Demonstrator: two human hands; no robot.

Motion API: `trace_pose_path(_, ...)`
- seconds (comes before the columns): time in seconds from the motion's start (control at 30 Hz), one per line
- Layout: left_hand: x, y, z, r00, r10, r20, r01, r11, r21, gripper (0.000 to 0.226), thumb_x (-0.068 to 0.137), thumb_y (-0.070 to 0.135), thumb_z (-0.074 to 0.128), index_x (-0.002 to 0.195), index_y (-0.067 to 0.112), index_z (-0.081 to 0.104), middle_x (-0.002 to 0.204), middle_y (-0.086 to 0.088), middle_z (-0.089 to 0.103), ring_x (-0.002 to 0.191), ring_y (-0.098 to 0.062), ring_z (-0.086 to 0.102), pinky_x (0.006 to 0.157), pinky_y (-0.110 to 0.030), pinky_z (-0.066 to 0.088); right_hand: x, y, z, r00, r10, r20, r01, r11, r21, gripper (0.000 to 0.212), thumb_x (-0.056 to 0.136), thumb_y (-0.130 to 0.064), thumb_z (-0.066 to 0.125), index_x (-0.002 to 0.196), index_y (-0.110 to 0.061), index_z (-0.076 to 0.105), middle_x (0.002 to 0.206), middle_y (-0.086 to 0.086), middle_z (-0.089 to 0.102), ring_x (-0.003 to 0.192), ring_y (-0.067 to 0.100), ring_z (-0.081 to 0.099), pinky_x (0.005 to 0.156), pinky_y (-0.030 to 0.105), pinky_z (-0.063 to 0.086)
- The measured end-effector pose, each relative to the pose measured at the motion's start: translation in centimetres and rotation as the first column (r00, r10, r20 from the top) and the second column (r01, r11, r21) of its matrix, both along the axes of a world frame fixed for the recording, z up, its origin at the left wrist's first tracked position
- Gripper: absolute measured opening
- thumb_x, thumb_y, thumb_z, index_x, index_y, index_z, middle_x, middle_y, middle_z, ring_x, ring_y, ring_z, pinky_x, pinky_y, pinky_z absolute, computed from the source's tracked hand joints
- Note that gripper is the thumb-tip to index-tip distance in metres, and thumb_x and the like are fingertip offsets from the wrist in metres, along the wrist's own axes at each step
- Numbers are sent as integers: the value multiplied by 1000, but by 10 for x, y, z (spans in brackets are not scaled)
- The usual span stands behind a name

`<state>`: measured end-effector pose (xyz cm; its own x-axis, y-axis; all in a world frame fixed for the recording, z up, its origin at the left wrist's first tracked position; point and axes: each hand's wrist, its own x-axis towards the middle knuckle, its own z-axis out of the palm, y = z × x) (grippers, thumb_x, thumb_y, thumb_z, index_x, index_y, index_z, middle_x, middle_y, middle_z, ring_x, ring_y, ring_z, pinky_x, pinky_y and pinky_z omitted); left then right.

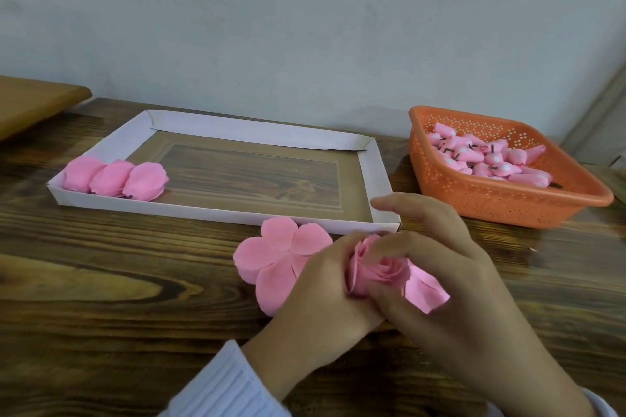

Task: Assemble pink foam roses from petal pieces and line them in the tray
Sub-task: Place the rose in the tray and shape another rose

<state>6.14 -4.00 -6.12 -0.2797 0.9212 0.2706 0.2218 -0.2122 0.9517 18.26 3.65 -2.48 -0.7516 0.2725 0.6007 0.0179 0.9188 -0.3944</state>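
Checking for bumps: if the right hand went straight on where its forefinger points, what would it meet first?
Likely the right wall of the tray; depth unclear, the right hand may pass above it.

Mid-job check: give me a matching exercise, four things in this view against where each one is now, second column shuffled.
Things:
1 finished roses
2 rose buds
3 flat petal stack
4 half-built rose

Places:
A held by left hand and right hand
B in orange basket
C left end of white tray
D on table, in front of the tray

Pairs: 1-C; 2-B; 3-D; 4-A
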Motion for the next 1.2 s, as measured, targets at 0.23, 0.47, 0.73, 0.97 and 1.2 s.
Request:
trace_pose_path(0.23, -1, 2, -3, 999, 40, -16, -40, 999, 12, 65, 65, 10, 59, 89, 70, 51, 84, 42, 60, 81, 20, 58, 67, -1, 43, -2, -5, -1, 990, -139, 27, 131, 969, 212, 14, 78, -23, 68, 91, -18, 71, 129, 5, 56, 127, 27, 46, 95, 53, 44)
trace_pose_path(0.47, -2, 4, -11, 995, 98, 25, -97, 995, -25, 54, 73, -6, 68, 119, 20, 54, 101, 3, 68, 94, -11, 68, 75, -33, 59, -3, -7, 0, 973, -231, 11, 221, 946, 239, 21, 69, -13, 75, 90, -11, 72, 125, 11, 59, 122, 34, 51, 92, 56, 46)
trace_pose_path(0.73, -3, 4, -7, 987, 148, 60, -144, 987, -65, 49, 75, -9, 67, 112, 21, 54, 96, 0, 68, 90, -15, 67, 77, -40, 58, -3, -8, 0, 975, -224, -5, 221, 954, 201, 23, 64, -3, 85, 79, -12, 71, 127, 10, 57, 125, 31, 47, 95, 54, 44)
trace_pose_path(0.97, -1, 4, -7, 985, 120, 125, -116, 993, -35, 48, 75, -14, 63, 110, 19, 55, 95, -11, 67, 89, -27, 68, 73, -53, 55, -3, -5, -2, 972, -233, -34, 235, 957, 172, 12, 69, -17, 75, 78, -14, 69, 125, 7, 57, 122, 25, 48, 94, 47, 45)
trace_pose_path(1.2, 0, 3, -7, 995, 71, 66, -71, 997, -14, 44, 70, 11, 59, 98, 44, 50, 87, 36, 62, 84, 12, 60, 71, -4, 46, -7, -7, -8, 981, -195, -5, 194, 973, 124, 7, 74, -18, 72, 81, -16, 73, 126, 5, 57, 121, 19, 47, 96, 36, 44)
